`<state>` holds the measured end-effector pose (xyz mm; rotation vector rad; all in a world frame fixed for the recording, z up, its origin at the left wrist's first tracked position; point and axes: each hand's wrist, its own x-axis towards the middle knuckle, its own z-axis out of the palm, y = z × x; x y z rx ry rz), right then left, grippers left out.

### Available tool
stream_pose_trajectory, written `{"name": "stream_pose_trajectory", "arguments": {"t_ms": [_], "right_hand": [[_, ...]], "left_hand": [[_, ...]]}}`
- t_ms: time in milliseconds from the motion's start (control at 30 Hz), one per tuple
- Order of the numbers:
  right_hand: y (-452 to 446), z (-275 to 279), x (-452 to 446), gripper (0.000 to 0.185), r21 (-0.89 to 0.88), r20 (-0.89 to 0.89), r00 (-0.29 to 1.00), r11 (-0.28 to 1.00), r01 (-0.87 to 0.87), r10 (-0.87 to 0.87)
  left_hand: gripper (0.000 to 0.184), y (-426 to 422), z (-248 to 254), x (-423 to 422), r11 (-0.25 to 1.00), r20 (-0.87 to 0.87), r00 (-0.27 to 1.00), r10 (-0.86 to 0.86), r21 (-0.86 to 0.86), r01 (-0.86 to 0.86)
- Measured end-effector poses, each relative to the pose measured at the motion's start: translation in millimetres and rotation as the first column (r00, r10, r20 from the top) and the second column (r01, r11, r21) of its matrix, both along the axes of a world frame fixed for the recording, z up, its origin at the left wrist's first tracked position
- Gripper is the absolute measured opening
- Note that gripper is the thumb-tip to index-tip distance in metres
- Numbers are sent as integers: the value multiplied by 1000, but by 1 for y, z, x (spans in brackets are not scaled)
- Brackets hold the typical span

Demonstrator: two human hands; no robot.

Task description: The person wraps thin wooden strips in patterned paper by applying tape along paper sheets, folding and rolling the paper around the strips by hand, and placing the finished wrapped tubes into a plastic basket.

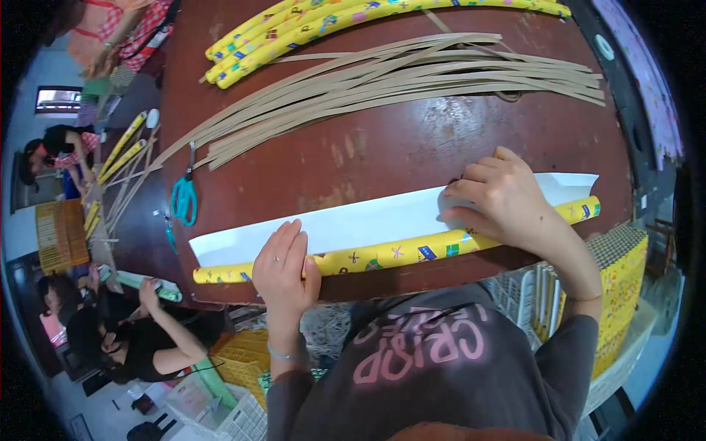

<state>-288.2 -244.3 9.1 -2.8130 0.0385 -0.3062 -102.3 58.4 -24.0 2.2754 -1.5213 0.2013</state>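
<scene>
A sheet of yellow patterned wrapping paper lies partly rolled along the table's near edge, its white underside facing up behind the roll. My left hand rests on the left part of the roll, fingers stretched flat over it and the white side. Toward the right end, my right hand is over the paper with its fingers curled toward the thumb. What its fingertips hold, if anything, is hidden. Teal-handled scissors lie on the table to the left of the paper.
Long tan strips stretch across the brown table. Beyond them lie several finished yellow rolls. A co-worker sits at the left with a green roll. A yellow patterned stack stands in a crate at the right.
</scene>
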Motion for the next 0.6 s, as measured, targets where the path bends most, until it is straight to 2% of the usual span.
{"name": "stream_pose_trajectory", "arguments": {"t_ms": [33, 100, 333, 467, 600], "right_hand": [[0, -1, 3, 12, 35, -14, 999, 998, -50, 50], [0, -6, 6, 12, 24, 18, 998, 997, -67, 67], [9, -25, 16, 9, 35, 85, 995, 998, -59, 56], [9, -25, 16, 7, 39, 90, 995, 998, -55, 51], [7, -27, 15, 7, 29, 100, 994, 998, -54, 51]], "left_hand": [[32, 4, 0, 5, 1000, 22, 1000, 6, 15, -7], [31, 8, 1, 9, 1000, -39, 999, 18, -20, -19], [33, -14, -3, -2, 996, 49, 997, 57, 59, -59], [35, -56, -3, -38, 997, 64, 998, -1, 72, -3], [36, -96, 2, -74, 992, 40, 991, -127, 27, 126]]}}
